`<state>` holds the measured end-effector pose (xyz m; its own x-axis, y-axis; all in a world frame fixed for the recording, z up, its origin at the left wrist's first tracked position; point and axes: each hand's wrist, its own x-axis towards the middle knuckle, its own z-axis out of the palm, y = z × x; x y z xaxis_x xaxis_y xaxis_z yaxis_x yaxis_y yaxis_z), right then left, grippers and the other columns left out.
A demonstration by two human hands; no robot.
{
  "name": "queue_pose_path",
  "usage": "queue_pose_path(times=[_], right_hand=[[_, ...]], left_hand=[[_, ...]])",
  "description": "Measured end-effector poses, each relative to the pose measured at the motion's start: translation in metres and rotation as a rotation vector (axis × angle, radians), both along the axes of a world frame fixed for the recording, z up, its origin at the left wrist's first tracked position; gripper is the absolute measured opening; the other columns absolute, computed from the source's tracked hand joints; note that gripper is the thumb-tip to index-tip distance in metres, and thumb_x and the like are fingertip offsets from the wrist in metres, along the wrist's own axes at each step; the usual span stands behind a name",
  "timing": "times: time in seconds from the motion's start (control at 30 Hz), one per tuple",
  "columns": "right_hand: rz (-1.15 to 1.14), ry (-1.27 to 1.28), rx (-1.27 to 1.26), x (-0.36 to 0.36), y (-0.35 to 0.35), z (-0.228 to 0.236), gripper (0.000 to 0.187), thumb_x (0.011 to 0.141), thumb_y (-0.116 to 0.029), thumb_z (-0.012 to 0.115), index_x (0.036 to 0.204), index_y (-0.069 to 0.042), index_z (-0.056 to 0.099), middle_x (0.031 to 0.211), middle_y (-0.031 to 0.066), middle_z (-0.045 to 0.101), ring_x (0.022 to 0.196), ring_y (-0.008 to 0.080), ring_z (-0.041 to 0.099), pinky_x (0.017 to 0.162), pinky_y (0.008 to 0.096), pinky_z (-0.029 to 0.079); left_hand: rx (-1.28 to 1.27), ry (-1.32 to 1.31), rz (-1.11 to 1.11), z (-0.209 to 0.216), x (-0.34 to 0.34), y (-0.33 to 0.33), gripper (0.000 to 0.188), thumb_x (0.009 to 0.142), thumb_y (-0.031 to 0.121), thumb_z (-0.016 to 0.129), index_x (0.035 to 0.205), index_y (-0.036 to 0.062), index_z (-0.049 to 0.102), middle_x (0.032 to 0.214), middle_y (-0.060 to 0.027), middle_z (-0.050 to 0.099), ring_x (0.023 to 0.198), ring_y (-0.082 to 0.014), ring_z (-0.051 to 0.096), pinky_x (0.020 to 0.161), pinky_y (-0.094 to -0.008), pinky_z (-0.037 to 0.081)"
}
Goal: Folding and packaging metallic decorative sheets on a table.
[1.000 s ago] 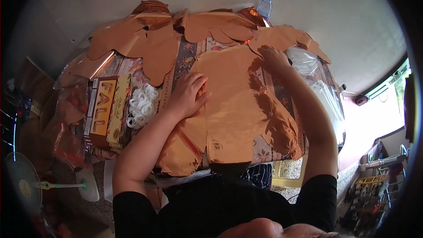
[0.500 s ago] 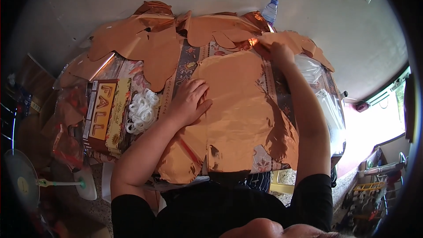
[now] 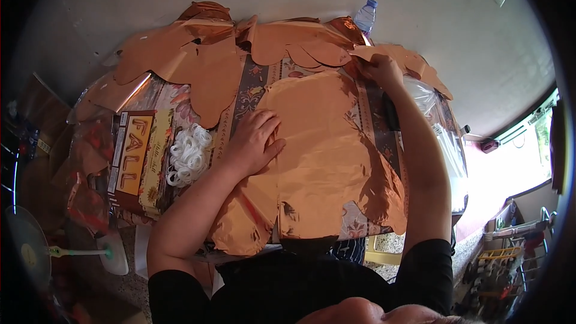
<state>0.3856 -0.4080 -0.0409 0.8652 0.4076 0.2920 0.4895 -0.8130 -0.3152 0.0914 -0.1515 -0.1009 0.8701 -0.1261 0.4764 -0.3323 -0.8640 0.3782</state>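
A flat copper-coloured foil balloon (image 3: 318,150) lies spread before me, its edges crinkled at the lower right. On its left edge rests my left hand (image 3: 255,141), fingers stretched out and thumb apart, pressing nothing but the foil. My right hand (image 3: 384,73) reaches to the far right with fingers pinched at the edge of another copper foil balloon (image 3: 393,54); the fingertips are partly hidden. More flat foil balloons with rounded lobes (image 3: 210,78) lie along the back, and overlapping lobes (image 3: 318,53) end just left of my right hand.
Printed balloon packages (image 3: 135,156) and a heap of white rings (image 3: 191,153) lie on the left of the patterned tablecloth (image 3: 252,78). A water bottle (image 3: 366,17) stands at the back by the wall. Clear plastic bags (image 3: 441,150) lie on the right. A fan (image 3: 30,246) is lower left.
My right hand has shifted slightly right. The shiny foil fold beside its fingers now lies flatter among the back lobes. My left hand stays on the foil.
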Motion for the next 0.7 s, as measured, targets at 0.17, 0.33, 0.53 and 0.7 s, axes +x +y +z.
queue_pose_path(times=[0.17,0.33,0.53,0.7], right_hand=[[-0.030,-0.032,-0.022,0.000,0.003,-0.002,0.037,0.076,-0.041,0.072,0.084,-0.005,0.070,0.073,0.0136,0.067,0.069,0.0248,0.066,0.063,0.0366,0.050],[-0.007,0.027,-0.001,0.006,0.005,-0.009,0.041,0.085,-0.045,0.062,0.087,-0.005,0.070,0.081,0.0169,0.069,0.075,0.0320,0.067,0.068,0.0415,0.051],[0.028,-0.034,0.027,0.011,0.007,-0.018,0.038,0.086,-0.043,0.060,0.092,-0.006,0.070,0.086,0.0164,0.069,0.084,0.0350,0.067,0.075,0.0438,0.052],[0.069,-0.018,0.172,0.018,0.003,-0.024,0.040,0.083,-0.042,0.063,0.089,-0.003,0.069,0.081,0.0168,0.069,0.078,0.0338,0.067,0.071,0.0433,0.052]], left_hand=[[0.003,-0.013,0.002,0.000,0.001,0.000,0.045,0.083,0.027,0.067,0.117,-0.0015,0.056,0.125,-0.0158,0.052,0.121,-0.0343,0.045,0.104,-0.0437,0.036],[-0.009,-0.008,-0.003,-0.002,0.002,0.000,0.045,0.084,0.027,0.067,0.117,-0.0013,0.056,0.125,-0.0158,0.052,0.121,-0.0343,0.045,0.104,-0.0438,0.036],[-0.005,-0.017,0.005,-0.002,0.000,0.000,0.044,0.083,0.027,0.067,0.116,-0.0011,0.056,0.125,-0.0155,0.052,0.121,-0.0342,0.045,0.103,-0.0442,0.036],[-0.010,-0.017,0.008,-0.001,0.001,-0.001,0.042,0.082,0.025,0.068,0.113,-0.0007,0.056,0.124,-0.0155,0.052,0.120,-0.0342,0.045,0.104,-0.0438,0.035]])
